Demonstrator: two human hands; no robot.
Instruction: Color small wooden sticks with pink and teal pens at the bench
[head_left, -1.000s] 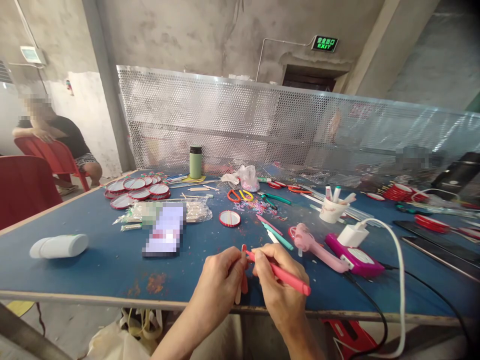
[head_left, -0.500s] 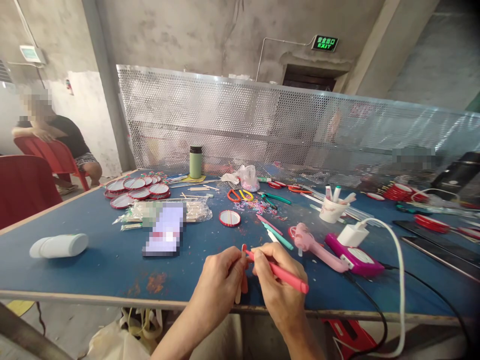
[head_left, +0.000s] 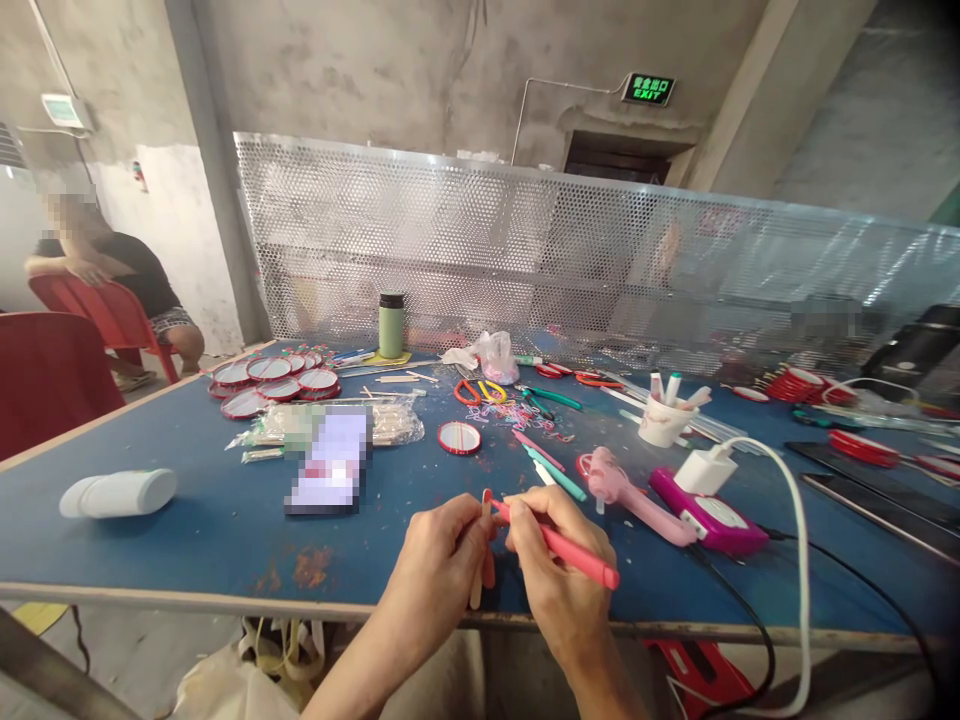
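My left hand (head_left: 435, 560) is closed around wooden craft sticks (head_left: 476, 592), pinching them between thumb and fingers near the table's front edge. One stick is plain wood at its lower end; a piece beside it looks reddish. In my right hand (head_left: 562, 590) is a red marker pen (head_left: 581, 560), gripped like a writing pen. The pen's tip meets the upper end of the sticks, which shows red. Part of the sticks is hidden by my left fingers. Beyond my hands lies a round red-rimmed disc (head_left: 459, 437).
A phone (head_left: 326, 465) and a white bottle (head_left: 118, 493) lie to the left. On the right are a pink glue gun (head_left: 637, 495), a purple power strip (head_left: 705, 512) with cables, and a cup of markers (head_left: 664, 422). Pliers (head_left: 551, 398) lie farther back. A person (head_left: 127, 265) sits far left.
Both hands stay almost in place, still holding the sticks and the marker pen. Only very slight shifts show.
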